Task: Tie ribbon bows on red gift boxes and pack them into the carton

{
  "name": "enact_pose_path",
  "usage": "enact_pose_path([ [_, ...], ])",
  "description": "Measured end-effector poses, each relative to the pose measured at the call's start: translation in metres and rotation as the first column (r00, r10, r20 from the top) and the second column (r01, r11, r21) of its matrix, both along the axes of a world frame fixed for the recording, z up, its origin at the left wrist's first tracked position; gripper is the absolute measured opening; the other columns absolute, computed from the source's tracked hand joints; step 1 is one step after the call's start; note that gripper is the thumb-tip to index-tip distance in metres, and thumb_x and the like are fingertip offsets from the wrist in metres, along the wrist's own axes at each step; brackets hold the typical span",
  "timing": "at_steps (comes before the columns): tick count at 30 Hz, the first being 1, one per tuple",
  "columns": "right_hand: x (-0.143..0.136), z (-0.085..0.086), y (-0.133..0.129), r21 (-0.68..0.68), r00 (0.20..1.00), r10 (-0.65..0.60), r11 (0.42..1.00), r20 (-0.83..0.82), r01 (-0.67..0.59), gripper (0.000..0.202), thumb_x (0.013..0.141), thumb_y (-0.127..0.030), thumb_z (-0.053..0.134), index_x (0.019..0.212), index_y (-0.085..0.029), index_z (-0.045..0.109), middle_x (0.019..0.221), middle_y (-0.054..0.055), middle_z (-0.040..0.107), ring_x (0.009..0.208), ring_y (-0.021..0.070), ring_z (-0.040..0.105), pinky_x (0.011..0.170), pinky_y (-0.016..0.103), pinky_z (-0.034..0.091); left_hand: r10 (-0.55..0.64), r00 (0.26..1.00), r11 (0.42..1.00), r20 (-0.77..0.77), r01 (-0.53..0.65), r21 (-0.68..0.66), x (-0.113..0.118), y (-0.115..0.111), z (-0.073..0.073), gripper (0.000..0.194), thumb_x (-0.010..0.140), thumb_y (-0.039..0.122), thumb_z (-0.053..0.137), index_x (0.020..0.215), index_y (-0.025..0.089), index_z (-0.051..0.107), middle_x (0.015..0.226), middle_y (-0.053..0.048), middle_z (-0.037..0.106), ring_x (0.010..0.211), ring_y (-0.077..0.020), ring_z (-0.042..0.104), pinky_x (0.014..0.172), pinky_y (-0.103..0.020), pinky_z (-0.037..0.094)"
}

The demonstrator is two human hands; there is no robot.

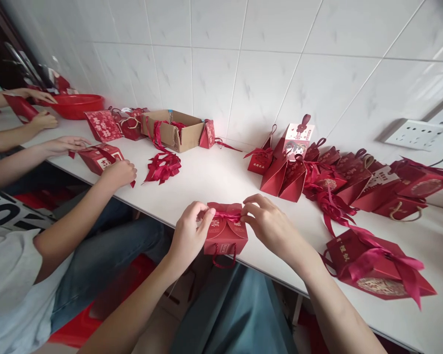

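Observation:
A red gift box (225,236) with a cord handle stands at the table's front edge before me. Across its top runs a dark pink ribbon (229,215), knotted or looped near the middle. My left hand (192,231) pinches the ribbon at the box's left side, thumb against fingers. At the right side my right hand (268,223) has its fingers closed on the ribbon's other end. The fingertips hide the ribbon's ends.
Several red gift boxes (354,172) crowd the right side, with a ribboned box (380,265) nearer. Loose ribbons (162,167) lie by a cardboard box (188,132). On the left, a co-worker's hands hold another red box (99,158); a red basin (77,105) stands behind.

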State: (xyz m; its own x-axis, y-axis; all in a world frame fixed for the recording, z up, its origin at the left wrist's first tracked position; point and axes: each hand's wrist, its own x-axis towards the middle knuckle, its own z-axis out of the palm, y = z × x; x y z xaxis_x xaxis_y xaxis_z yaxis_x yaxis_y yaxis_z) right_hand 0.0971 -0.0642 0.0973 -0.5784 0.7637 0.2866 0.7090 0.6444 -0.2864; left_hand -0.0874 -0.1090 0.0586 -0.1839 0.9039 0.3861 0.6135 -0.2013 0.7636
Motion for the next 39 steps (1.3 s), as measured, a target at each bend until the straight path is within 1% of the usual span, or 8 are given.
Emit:
enact_pose_path([
  [5, 0.005, 0.000, -0.001, -0.030, 1.000, -0.012, 0.999, -0.010, 0.012, 0.012, 0.088, -0.014, 0.050, 0.084, -0.018, 0.061, 0.105, 0.012, 0.058, 0.085, 0.0229, 0.061, 0.075, 0.038, 0.049, -0.015, 0.994, 0.999, 0.110, 0.021, -0.049, 0.002, -0.005, -0.003, 0.023, 0.089, 0.036, 0.043, 0.072, 0.020, 0.046, 0.074, 0.000, 0.056, 0.073, -0.0147, 0.054, 0.067, -0.025, 0.042],
  [9, 0.006, -0.004, -0.008, -0.021, 0.984, -0.140, 0.990, -0.108, 0.138, 0.031, 0.094, -0.040, 0.040, 0.074, -0.020, 0.052, 0.076, 0.008, 0.058, 0.062, 0.0185, 0.054, 0.056, 0.031, 0.042, -0.004, 0.980, 0.999, 0.201, 0.015, -0.053, 0.006, -0.006, -0.007, 0.022, 0.087, 0.036, 0.045, 0.072, 0.020, 0.046, 0.079, -0.001, 0.054, 0.076, -0.0147, 0.055, 0.064, -0.024, 0.043],
  [14, -0.002, -0.013, -0.013, -0.286, 0.955, -0.251, 0.937, -0.155, 0.200, 0.052, 0.090, -0.060, 0.029, 0.054, -0.023, 0.027, 0.045, -0.003, 0.036, 0.043, 0.0122, 0.029, 0.045, 0.027, 0.028, 0.005, 0.944, 0.998, 0.330, 0.014, -0.055, 0.010, -0.004, -0.011, 0.022, 0.086, 0.037, 0.048, 0.072, 0.019, 0.048, 0.085, 0.000, 0.050, 0.071, -0.0115, 0.053, 0.061, -0.021, 0.044],
  [19, -0.007, -0.023, -0.006, -0.446, 0.919, -0.248, 0.890, -0.305, 0.092, 0.045, 0.085, -0.053, 0.044, 0.054, -0.022, 0.035, 0.049, -0.004, 0.036, 0.046, 0.0099, 0.029, 0.044, 0.024, 0.025, 0.012, 0.915, 0.997, 0.402, 0.019, -0.074, 0.011, -0.001, -0.013, 0.022, 0.083, 0.037, 0.050, 0.070, 0.019, 0.047, 0.086, 0.000, 0.048, 0.069, -0.0105, 0.051, 0.060, -0.020, 0.044],
  [24, 0.000, -0.031, 0.007, -0.599, 0.854, -0.193, 0.784, -0.484, -0.162, 0.042, 0.082, -0.054, 0.049, 0.060, -0.019, 0.043, 0.054, -0.006, 0.035, 0.050, 0.0082, 0.028, 0.046, 0.023, 0.025, 0.007, 0.910, 0.998, 0.415, 0.022, -0.065, 0.011, 0.000, -0.016, 0.021, 0.084, 0.036, 0.047, 0.071, 0.020, 0.047, 0.087, -0.001, 0.051, 0.072, -0.0124, 0.053, 0.062, -0.020, 0.045],
  [32, 0.016, -0.049, 0.018, -0.640, 0.699, -0.207, 0.630, -0.684, -0.440, 0.041, 0.076, -0.053, 0.061, 0.061, -0.018, 0.045, 0.060, -0.004, 0.043, 0.057, 0.0090, 0.040, 0.057, 0.024, 0.035, 0.062, 0.903, 0.997, 0.426, -0.037, -0.067, 0.012, 0.002, -0.024, 0.015, 0.085, 0.032, 0.044, 0.075, 0.021, 0.049, 0.085, -0.001, 0.054, 0.068, -0.0123, 0.051, 0.061, -0.021, 0.044],
  [34, 0.022, -0.045, 0.021, -0.651, 0.744, -0.190, 0.649, -0.640, -0.394, 0.044, 0.074, -0.057, 0.061, 0.061, -0.018, 0.046, 0.059, -0.004, 0.043, 0.055, 0.0094, 0.040, 0.056, 0.024, 0.035, 0.039, 0.896, 0.998, 0.443, -0.010, -0.068, 0.011, 0.001, -0.024, 0.016, 0.084, 0.031, 0.045, 0.072, 0.020, 0.048, 0.084, 0.000, 0.053, 0.068, -0.0120, 0.050, 0.061, -0.021, 0.043],
  [39, 0.017, -0.011, 0.033, -0.421, 0.837, -0.192, 0.906, -0.512, -0.050, 0.040, 0.082, -0.057, 0.051, 0.070, -0.018, 0.053, 0.064, -0.002, 0.051, 0.058, 0.0116, 0.045, 0.056, 0.025, 0.037, -0.012, 0.870, 0.987, 0.492, 0.089, -0.132, 0.007, -0.001, -0.017, 0.020, 0.084, 0.037, 0.045, 0.075, 0.020, 0.050, 0.072, 0.002, 0.051, 0.064, -0.0119, 0.049, 0.058, -0.022, 0.040],
])
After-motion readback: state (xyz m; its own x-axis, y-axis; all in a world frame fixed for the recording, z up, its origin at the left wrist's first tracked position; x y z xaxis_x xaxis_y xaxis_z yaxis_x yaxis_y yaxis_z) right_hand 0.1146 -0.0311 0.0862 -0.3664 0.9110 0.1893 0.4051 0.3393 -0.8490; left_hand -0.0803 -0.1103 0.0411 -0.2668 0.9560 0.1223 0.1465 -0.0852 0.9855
